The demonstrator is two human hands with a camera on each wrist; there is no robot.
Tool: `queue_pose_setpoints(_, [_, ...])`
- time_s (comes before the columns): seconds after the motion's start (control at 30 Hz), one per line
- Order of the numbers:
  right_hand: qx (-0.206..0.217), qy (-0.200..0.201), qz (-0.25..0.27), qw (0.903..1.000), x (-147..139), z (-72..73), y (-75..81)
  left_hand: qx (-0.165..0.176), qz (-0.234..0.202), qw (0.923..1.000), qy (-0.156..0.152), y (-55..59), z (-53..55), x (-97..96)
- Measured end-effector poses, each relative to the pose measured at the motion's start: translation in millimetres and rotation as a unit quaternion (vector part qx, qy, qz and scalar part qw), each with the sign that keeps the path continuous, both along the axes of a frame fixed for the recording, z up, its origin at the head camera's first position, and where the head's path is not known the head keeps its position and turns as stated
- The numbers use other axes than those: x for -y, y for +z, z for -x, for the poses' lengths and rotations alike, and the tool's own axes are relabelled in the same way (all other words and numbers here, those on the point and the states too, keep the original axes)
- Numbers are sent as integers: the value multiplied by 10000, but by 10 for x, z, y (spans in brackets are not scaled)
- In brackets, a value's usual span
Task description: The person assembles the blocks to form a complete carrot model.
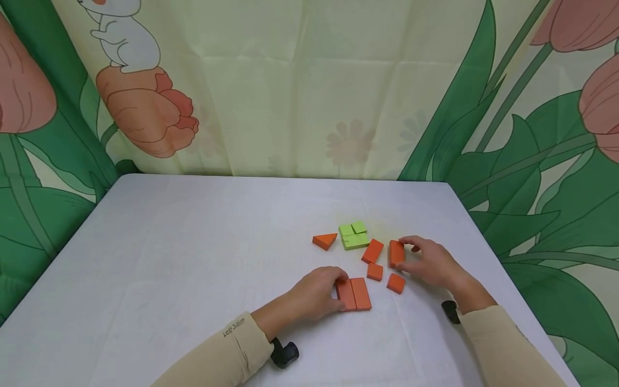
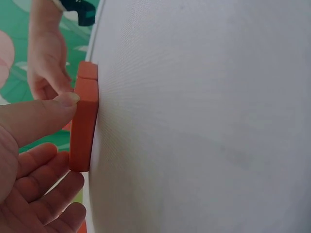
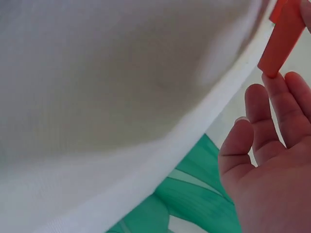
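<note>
Left hand (image 1: pixel 316 293), part-closed, grips left orange block (image 1: pixel 345 295) by its ends, likely steadying it against the adjoining block (image 1: pixel 361 294). Toward two o'clock on the tabletop (image 1: pixel 193 258), right hand (image 1: pixel 432 263), also part-closed, pinches far orange block (image 1: pixel 396 254) end to end, presumably leaving its long sides free.

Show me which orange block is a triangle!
The triangle lies just left of the green blocks in the head view. Its top has three corners; the other orange blocks have four.
</note>
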State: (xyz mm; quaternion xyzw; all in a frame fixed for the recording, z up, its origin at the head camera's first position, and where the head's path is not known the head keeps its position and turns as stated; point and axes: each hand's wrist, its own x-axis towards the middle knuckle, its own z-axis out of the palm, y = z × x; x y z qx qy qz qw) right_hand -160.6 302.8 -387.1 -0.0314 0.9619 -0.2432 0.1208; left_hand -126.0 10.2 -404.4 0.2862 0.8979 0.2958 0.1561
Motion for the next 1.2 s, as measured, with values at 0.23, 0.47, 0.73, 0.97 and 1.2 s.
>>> queue_pose_setpoints(0.23, [-141, 240, 309, 9991, 17, -263, 141, 3, 7, 10000, -21, 11, 0, -3])
queue_pose_setpoints(0.47, [84, 600, 352, 9975, 123, -531, 184, 80, 36, 9999, 76, 29, 1, -1])
queue_pose_setpoints(0.73, [430, 962, 594, 9927, 210, -715, 143, 107, 34, 9999, 117, 23, 2, -11])
queue_pose_setpoints(0.97, [399, 1229, 643, 9895, 214, -743, 76, 152, 26, 9998, 118, 24, 1, -19])
queue_pose_setpoints(1.2, [280, 1006, 461, 9935, 238, -682, 34, 153, 19, 9999, 58, 31, 5, -31])
